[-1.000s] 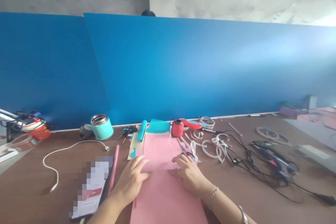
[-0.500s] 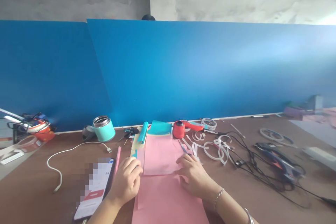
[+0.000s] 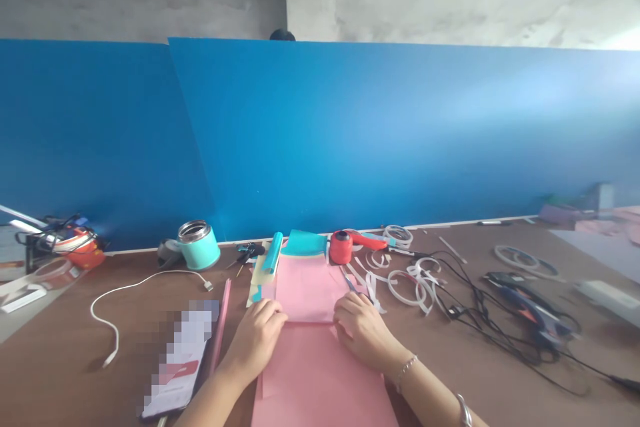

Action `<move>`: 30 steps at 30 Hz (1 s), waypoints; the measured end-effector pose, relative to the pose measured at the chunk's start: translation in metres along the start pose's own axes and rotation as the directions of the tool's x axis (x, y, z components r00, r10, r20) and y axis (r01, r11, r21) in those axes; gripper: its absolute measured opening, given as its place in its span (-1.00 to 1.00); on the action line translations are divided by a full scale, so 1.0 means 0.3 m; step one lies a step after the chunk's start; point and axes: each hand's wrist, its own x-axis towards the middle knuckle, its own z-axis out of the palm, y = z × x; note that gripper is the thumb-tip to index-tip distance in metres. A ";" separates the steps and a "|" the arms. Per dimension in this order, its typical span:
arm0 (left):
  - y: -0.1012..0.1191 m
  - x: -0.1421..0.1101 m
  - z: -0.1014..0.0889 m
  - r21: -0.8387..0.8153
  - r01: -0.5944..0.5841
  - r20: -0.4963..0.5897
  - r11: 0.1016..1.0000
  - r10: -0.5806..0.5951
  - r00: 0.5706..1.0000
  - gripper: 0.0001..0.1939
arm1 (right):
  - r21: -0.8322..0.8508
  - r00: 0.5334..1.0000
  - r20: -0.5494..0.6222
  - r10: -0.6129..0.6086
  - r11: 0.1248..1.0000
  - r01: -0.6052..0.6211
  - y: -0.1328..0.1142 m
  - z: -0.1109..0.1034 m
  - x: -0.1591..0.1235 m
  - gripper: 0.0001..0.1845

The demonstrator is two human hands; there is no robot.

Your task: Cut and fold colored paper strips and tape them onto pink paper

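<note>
A smaller pink sheet of paper (image 3: pixel 304 288) lies over the far part of a larger pink sheet (image 3: pixel 325 377) in front of me. My left hand (image 3: pixel 260 335), fingers curled together, grips the smaller sheet at its near left corner. At the near right corner my right hand (image 3: pixel 361 328) has its fingers closed on the same sheet; the thumb side is partly hidden. The near edge runs between both hands, slightly above the larger sheet or resting on it, I cannot tell which. Scissors (image 3: pixel 349 279) lie just beyond my right hand, partly covered by it.
Left are a phone (image 3: pixel 183 367), a pink strip (image 3: pixel 223 320), a white cable (image 3: pixel 118 327) and a turquoise cup (image 3: pixel 199 248). Turquoise paper (image 3: pixel 306 243) and a red device (image 3: pixel 341 248) lie beyond the sheets. Black cords (image 3: pixel 480 307) and white strips (image 3: pixel 413 288) spread right. A blue partition (image 3: pixel 350 140) stands behind.
My left hand has moved right and onto the smaller sheet's corner. The sheet's near edge has shifted slightly away from me. My right hand has moved slightly left.
</note>
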 end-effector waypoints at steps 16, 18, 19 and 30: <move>0.178 0.150 -0.048 -0.606 0.498 0.110 0.620 -0.555 0.825 -0.74 | 0.091 0.894 -0.446 0.032 0.996 0.010 -0.057 0.010 0.035 -0.81; 0.189 0.193 -0.031 -0.599 0.533 0.074 0.598 -0.621 0.780 -0.73 | 0.010 0.894 -0.444 -0.056 0.998 0.067 -0.075 0.013 0.034 -0.81; 0.187 0.207 -0.021 -0.600 0.531 0.050 0.598 -0.634 0.772 -0.75 | -0.023 0.897 -0.434 -0.090 0.996 0.089 -0.080 0.014 0.032 -0.80; 0.107 0.243 -0.147 0.137 0.085 -0.407 0.987 -0.022 0.913 -0.81 | -0.141 0.808 -0.584 -0.074 0.990 -0.011 -0.061 -0.111 0.082 -0.50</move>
